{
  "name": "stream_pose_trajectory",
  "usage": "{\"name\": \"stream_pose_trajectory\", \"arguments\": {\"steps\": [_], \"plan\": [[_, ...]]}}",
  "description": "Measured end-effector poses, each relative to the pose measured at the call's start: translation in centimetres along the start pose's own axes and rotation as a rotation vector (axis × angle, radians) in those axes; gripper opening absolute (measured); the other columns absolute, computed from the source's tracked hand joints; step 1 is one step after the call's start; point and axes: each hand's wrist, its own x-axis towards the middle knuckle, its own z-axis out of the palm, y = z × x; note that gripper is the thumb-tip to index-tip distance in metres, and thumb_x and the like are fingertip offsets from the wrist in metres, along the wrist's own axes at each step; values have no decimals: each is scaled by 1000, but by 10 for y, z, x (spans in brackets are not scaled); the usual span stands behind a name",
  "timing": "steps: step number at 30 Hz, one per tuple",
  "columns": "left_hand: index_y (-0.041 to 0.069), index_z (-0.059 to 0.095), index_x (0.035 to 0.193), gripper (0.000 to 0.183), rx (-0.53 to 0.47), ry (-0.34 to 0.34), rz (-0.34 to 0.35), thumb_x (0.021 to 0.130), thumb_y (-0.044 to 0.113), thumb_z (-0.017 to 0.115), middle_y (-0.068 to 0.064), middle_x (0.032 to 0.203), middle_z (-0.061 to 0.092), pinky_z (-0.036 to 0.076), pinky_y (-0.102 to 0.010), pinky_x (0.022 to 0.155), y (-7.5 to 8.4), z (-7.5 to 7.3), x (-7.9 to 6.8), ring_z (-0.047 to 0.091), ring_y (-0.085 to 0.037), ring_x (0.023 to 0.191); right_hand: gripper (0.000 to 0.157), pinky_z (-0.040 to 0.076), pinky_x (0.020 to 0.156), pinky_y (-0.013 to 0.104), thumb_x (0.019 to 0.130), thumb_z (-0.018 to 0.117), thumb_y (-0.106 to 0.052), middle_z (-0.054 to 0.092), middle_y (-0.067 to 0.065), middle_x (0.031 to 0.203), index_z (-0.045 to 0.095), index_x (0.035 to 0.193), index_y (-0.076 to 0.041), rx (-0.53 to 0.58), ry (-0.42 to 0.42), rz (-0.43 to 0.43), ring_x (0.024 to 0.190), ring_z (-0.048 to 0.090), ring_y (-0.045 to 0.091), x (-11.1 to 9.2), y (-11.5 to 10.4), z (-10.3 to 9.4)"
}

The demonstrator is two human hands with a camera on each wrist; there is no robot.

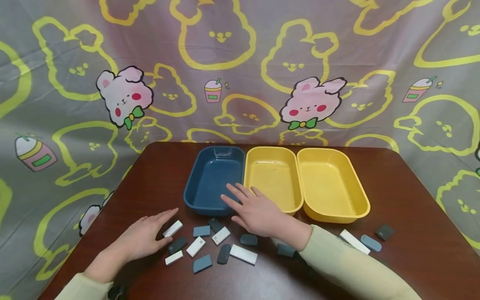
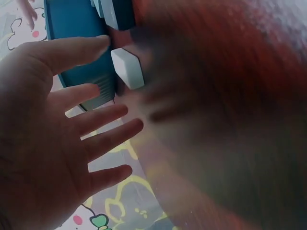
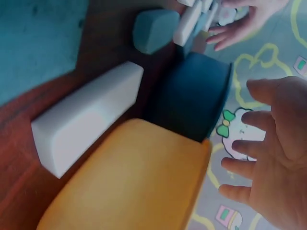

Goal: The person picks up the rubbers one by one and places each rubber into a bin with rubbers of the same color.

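Observation:
My left hand point(image 1: 144, 235) hovers at the left of a scatter of small blocks, fingers spread, nothing in it. Nearest to it are a white block point(image 1: 173, 228) and a dark block point(image 1: 177, 245); the left wrist view shows a white block point(image 2: 128, 68) just beyond the fingertips. My right hand point(image 1: 258, 212) is held, fingers straight and holding nothing, over the front of the blue tray point(image 1: 189, 183) and the middle yellow tray point(image 1: 273, 152). Below it lies a dark block point(image 1: 249, 239). A long white block point(image 3: 88, 117) shows near the yellow tray in the right wrist view.
The right yellow tray point(image 1: 330, 183) stands against the middle one, all on a brown table point(image 1: 161, 175). By my right sleeve lie a white block point(image 1: 354, 241), a blue-grey block point(image 1: 371, 243) and a dark block point(image 1: 384, 232). A patterned cloth point(image 1: 243, 50) hangs behind.

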Motion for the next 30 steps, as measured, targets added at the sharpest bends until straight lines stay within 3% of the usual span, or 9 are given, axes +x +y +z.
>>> {"name": "stream_pose_trajectory", "arguments": {"steps": [8, 13, 17, 25, 30], "plan": [[11, 52, 139, 73, -15, -98, -15, 73, 15, 85, -13, 129, 58, 48, -54, 88, 6, 0, 6, 56, -31, 112, 50, 42, 100, 42, 99, 57, -30, 42, 10, 148, 45, 146, -16, -102, 51, -92, 133, 41, 26, 8, -6, 12], [7, 56, 134, 67, -57, -116, 19, 73, -1, 81, -13, 125, 58, 50, -51, 85, 6, -3, 8, 57, -27, 107, 38, 47, 92, 34, 97, 58, -21, 61, 5, 126, 57, 134, -13, -159, 95, -103, 114, 55, 19, 12, -9, 13], [6, 59, 129, 61, -83, -117, 54, 73, -11, 75, -13, 122, 58, 51, -48, 82, 6, -3, 9, 58, -25, 101, 31, 49, 85, 30, 96, 60, -17, 67, 2, 113, 62, 127, -13, -153, 100, -91, 101, 60, 17, 16, -9, 13], [1, 63, 120, 50, -51, -59, 125, 73, -10, 76, -13, 115, 61, 52, -45, 79, 7, -3, 10, 61, -26, 97, 17, 48, 73, 25, 96, 61, -15, 71, -1, 99, 69, 110, -15, -159, 100, -98, 84, 62, 14, 24, -6, 13], [-2, 64, 116, 46, -18, -36, 119, 72, -5, 80, -12, 113, 63, 52, -46, 82, 7, -2, 11, 61, -25, 95, 17, 49, 73, 24, 95, 62, -13, 71, -2, 97, 70, 110, -15, -150, 95, -105, 83, 61, 13, 25, -5, 14]]}}
